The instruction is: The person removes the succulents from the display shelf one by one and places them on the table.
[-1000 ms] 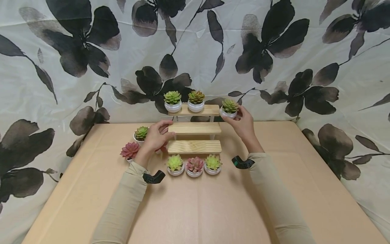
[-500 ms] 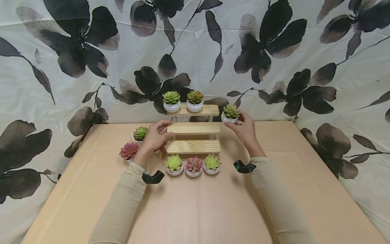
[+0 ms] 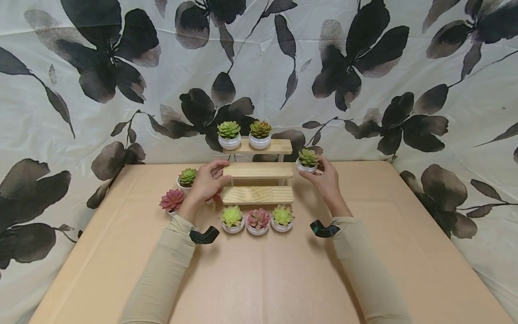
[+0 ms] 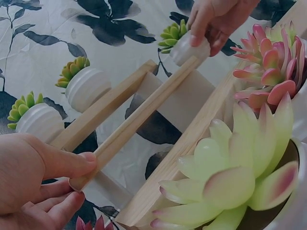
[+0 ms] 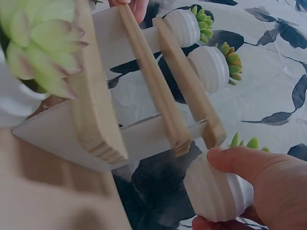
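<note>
My right hand [image 3: 327, 181] grips the white pot of a green succulent [image 3: 308, 158], held upright just off the right end of a three-tier wooden shelf stand [image 3: 257, 170]. In the right wrist view, thumb and fingers lie around that pot [image 5: 216, 189]. My left hand [image 3: 207, 182] pinches the left end of the middle board [image 4: 139, 122], thumb on one face and fingers on the other. Two potted succulents, one green [image 3: 229, 135] and one green-brown [image 3: 260, 135], stand on the top board's left and middle parts.
In front of the stand, a pink potted succulent [image 3: 258, 221] sits between two light green ones [image 3: 232, 219] [image 3: 282, 218]. Left of my left hand are a green potted succulent [image 3: 187, 178] and a dark pink one [image 3: 172, 200]. A floral cloth [image 3: 259, 58] hangs behind the table [image 3: 263, 279].
My right hand has lowered the green succulent and shifted it slightly to the right, from beside the top board to a little below it. My left hand stays on the stand.
</note>
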The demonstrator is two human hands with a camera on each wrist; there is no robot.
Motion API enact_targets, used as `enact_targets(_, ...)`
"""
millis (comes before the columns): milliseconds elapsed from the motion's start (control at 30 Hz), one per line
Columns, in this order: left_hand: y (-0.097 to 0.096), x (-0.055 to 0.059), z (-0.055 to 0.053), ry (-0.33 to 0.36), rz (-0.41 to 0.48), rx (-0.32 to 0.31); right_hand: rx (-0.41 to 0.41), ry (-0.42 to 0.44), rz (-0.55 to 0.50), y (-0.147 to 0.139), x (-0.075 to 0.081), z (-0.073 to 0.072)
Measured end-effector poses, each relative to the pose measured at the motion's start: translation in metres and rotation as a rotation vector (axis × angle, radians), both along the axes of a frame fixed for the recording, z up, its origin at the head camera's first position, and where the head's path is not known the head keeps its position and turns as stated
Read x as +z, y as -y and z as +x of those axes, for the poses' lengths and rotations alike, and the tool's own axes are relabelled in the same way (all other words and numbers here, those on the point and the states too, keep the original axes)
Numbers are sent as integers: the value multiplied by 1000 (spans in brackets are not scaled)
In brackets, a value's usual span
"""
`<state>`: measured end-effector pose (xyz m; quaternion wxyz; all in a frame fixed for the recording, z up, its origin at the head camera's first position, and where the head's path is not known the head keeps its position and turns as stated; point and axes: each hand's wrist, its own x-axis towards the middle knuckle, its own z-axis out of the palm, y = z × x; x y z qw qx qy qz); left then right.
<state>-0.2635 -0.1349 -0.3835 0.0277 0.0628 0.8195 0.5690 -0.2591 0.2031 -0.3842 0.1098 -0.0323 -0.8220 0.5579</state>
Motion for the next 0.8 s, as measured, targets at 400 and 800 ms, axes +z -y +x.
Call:
enact_targets(400,0,0,0,-30,65,-33,15,34,34,-3,-24,3)
enact_targets(800,-1,2,0,-17,37,-16,-2,110,63,-4,-42,1)
